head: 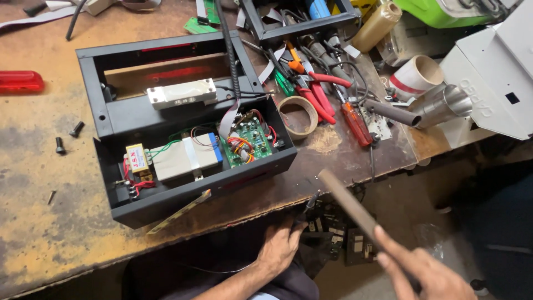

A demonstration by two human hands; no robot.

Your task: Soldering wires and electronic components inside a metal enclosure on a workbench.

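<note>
My right hand (430, 275) is low at the right, below the bench edge, gripping a flat brown strip (347, 203) that slants up to the left. My left hand (280, 247) reaches under the bench front; its fingers are curled on a thin dark tool (310, 204), though the grip is partly hidden. Just above both hands, an open black metal case (166, 194) lies on the worn wooden bench (50, 233). Inside it are a green circuit board (247, 141), a grey block (186, 158) and a small yellow transformer (137, 158).
A tape ring (298, 116), red-handled pliers (322, 100) and an orange screwdriver (355, 123) lie right of the case. Loose black screws (76, 129) sit at the left. A white machine (494, 83) with a metal nozzle (444, 103) stands at the right. Dark electronic parts (338, 233) lie below the bench.
</note>
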